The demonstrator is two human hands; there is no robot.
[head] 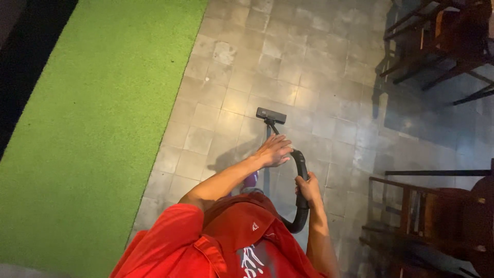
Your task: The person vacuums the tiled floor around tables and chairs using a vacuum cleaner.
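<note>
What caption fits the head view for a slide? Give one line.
Person in red shirt vacuuming a tiled floor beside green turf, left hand over the wand, right hand gripping the hose.

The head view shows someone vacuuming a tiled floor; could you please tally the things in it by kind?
Vacuum cleaner with black hose: 1
Hands on it: 2, left hand and right hand
Green turf mat: 1
Dark wooden chairs: 2, one upper right, one lower right
Total: 6
</note>
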